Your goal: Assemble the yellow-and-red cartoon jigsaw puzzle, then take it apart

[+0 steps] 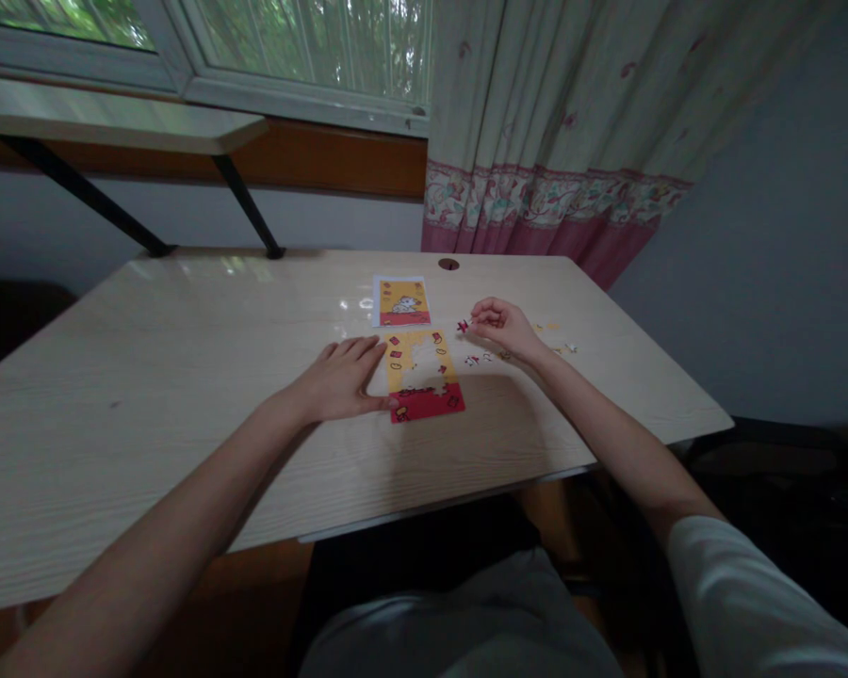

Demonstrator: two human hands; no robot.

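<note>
1. On the flat, rectangular puzzle [430, 402] I make out small printed marks, too small for me to read; it is yellow above, red below, with a ragged pale gap in the middle.
2. It lies on the tabletop [219, 395] between my two hands, nearer the left.
3. My left hand [343, 379] rests palm down with fingers released and spread, the thumb touching the puzzle's lower left corner.
4. My right hand [507, 330] has its fingers pinched on a small red-and-white puzzle piece [463, 326], just right of the puzzle's upper part.
5. Loose pieces [472, 361], knobbly in outline, are scattered near my right hand and forearm.
6. Just beyond the puzzle I see a picture card [404, 303] in matching yellow and red, with a white figure.
7. The tabletop has a pale wood grain; farther back hangs a pleated cloth curtain [558, 113] with a floral band.
</note>
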